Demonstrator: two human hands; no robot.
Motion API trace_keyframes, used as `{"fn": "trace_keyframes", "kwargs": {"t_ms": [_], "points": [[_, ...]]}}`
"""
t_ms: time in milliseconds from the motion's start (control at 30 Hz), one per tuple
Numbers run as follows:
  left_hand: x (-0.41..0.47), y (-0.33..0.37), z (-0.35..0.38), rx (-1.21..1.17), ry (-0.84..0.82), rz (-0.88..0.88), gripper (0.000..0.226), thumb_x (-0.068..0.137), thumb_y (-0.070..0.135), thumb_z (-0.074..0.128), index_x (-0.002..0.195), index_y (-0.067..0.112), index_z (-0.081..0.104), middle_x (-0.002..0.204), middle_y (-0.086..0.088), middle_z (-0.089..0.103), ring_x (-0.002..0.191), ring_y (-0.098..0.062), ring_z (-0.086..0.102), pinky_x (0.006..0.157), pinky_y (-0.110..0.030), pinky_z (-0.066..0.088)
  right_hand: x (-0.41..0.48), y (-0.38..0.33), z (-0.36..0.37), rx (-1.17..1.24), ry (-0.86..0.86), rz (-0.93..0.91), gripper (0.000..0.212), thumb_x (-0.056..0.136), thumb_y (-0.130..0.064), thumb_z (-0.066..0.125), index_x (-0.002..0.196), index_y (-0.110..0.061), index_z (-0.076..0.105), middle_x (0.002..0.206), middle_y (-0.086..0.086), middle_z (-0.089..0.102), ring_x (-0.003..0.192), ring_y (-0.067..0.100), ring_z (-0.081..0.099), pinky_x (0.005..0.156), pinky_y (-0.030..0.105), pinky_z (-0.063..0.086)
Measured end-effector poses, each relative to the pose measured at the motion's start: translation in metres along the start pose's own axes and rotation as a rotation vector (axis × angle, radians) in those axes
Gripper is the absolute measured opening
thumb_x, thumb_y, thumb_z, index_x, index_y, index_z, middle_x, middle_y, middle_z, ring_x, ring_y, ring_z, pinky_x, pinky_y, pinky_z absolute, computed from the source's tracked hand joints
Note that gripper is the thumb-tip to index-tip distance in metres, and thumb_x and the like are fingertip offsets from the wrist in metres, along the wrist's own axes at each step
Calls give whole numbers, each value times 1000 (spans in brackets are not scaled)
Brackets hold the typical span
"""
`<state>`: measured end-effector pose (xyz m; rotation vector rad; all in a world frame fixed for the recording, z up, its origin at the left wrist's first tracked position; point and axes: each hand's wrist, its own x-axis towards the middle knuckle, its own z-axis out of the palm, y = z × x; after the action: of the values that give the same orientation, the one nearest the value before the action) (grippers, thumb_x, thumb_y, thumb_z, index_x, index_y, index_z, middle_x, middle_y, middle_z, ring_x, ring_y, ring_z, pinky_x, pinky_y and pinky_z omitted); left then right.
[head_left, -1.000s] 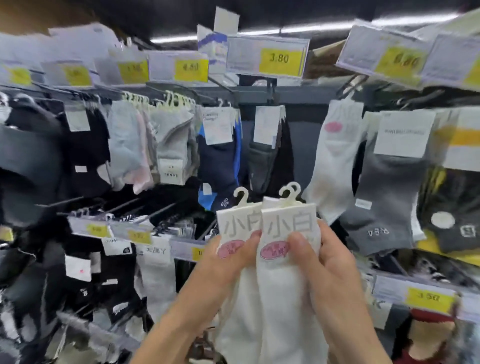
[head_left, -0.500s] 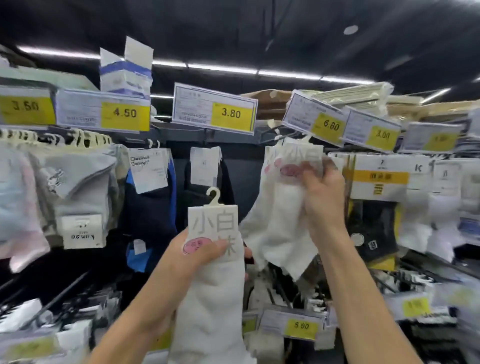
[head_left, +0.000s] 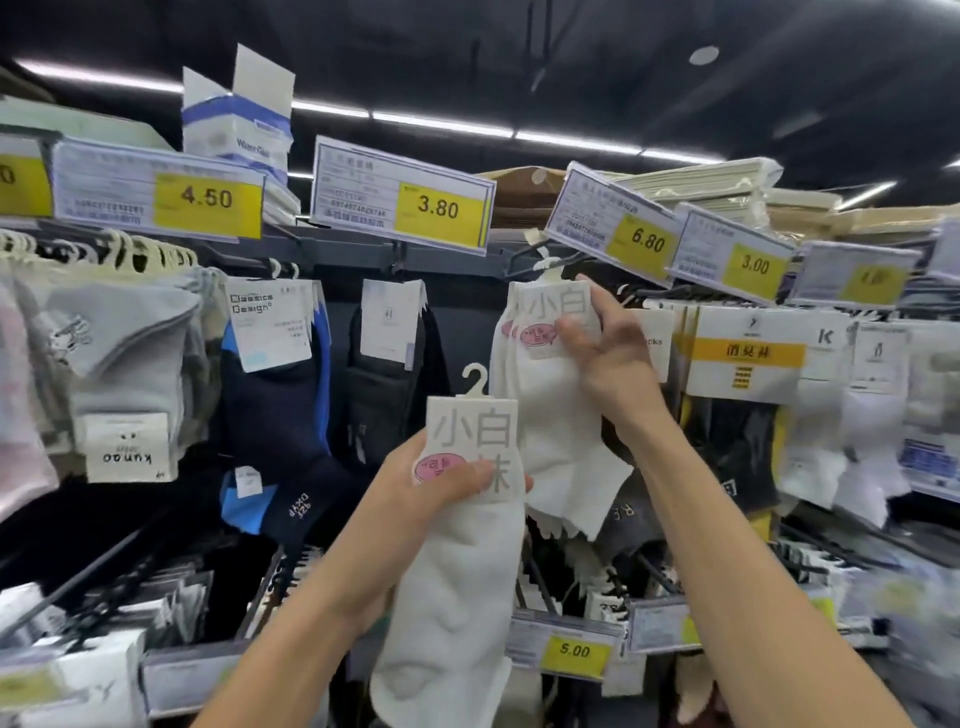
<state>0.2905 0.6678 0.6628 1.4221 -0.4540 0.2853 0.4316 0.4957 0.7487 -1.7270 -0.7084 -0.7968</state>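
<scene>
Right hand (head_left: 608, 358) shifted up-left, gripping sock pack (head_left: 556, 431), its hook (head_left: 546, 262) blurred, left hand (head_left: 415, 499) pinching second pack (head_left: 457, 582)

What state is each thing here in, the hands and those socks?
Left hand, grips lower sock pack.
Lower sock pack, off the rack, held upright.
Right hand, pinches upper sock pack.
Upper sock pack, held up below the 6.80 tag.
Navy socks, hanging on the rack.

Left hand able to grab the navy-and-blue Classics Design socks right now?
Probably not yet. The path looks free, since the navy-and-blue socks hang unblocked beside it, but the left hand is gripping a white sock pack.
</scene>
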Motion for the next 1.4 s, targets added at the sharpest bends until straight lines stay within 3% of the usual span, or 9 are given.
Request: {"fn": "trace_keyframes", "kwargs": {"t_ms": [167,233,333,567,700,933,1067,1267,1400], "points": [[18,-1,19,15,42,53,20,83,27,70,103,28,74,106,-5,76,95,-18,73,76,-26,56,-13,-4,-3,-13,-62,64,46,96,-20,60,141,-22,50,129,-7,64,117,9,61,99,31,52],[23,0,23,-18,37,84,19,85,23,73,104,26,75,104,-4,77,92,-15,74,72,-20,55,-31,-4,-7,5,-35,41,45,96,-22,60,140,-28,51,134,-13,59,121,2,56,106,28,46],[30,-1,29,-33,14,143,22,89,19,68,110,22,73,107,-6,76,94,-17,74,72,-20,56,-62,-7,-13,102,47,3,46,96,-35,59,141,-28,51,137,-16,55,123,-8,51,97,5,42],[44,-11,48,100,-9,252,25,95,23,64,120,25,68,114,-3,74,105,-20,71,80,-22,56,-73,-21,-22,363,-193,0,37,87,-4,70,115,-28,67,107,-2,75,97,11,71,81,27,59],[42,-27,42,243,105,239,10,97,19,62,93,26,67,90,5,74,82,-15,73,64,-26,56,-57,-19,-33,382,-59,13,36,89,-2,68,114,-28,63,108,-3,73,93,6,70,77,23,58],[42,-43,41,590,271,248,23,96,20,59,104,42,59,104,23,67,98,3,64,78,-20,55,-25,-22,-26,361,147,-45,27,92,-12,67,103,-35,60,94,-14,72,89,2,70,79,23,57],[35,-55,39,754,339,208,34,94,26,56,124,39,47,116,22,60,104,2,58,86,-39,55,-12,-17,-9,342,165,-50,21,92,-14,67,109,-27,61,104,-6,69,96,8,68,89,38,57],[20,-57,43,1013,437,137,73,90,38,57,148,40,12,149,14,33,134,-10,37,99,-35,42,-13,-11,-3,138,27,-69,54,94,-7,60,145,-20,45,131,-6,58,115,5,59,97,29,53],[7,-53,60,1069,405,333,66,90,23,61,148,16,29,155,-2,27,146,-20,23,119,-44,26,-66,-3,-16,-16,80,-85,65,93,-7,57,152,-20,33,141,-2,48,132,9,46,108,39,44]]}}
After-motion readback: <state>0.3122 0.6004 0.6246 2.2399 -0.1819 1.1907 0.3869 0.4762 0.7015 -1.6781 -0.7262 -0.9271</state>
